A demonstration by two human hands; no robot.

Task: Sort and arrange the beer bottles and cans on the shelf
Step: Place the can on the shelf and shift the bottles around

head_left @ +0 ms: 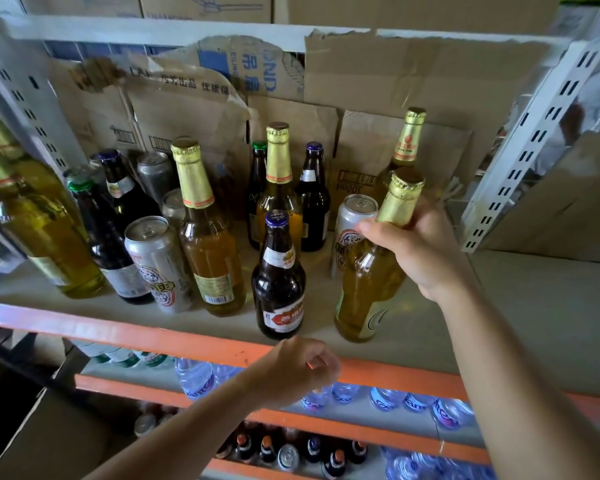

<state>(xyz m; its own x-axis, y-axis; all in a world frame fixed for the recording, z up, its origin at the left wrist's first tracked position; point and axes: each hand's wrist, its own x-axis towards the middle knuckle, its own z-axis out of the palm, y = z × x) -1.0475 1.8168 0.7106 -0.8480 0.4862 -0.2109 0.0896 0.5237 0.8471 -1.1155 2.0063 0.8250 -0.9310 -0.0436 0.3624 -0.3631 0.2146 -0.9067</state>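
1. Amber bottle (368, 289) is at the shelf's (499, 306) front right, near a dark bottle (279, 282).
2. Right grip (420, 247) curls round its gold-foil neck (thumb in front).
3. Left grip (291, 368), loosely curled and holding nothing, hangs before the orange rail (153, 337).

Body in view: two arms. The left hand (291, 370) and right hand (421, 251) are both bare. The left forearm (174, 434) is bare from the wrist to the bottom edge of the frame. The right forearm (520, 386) is the same, wrist to lower right corner. Both forearms are slim and smooth, with narrow wrists. The left hand is motion-blurred: one short nail shows on it, finer detail too soft to tell. The right hand is sharper: knuckle ridges, thumb base and a rounded fingertip show.
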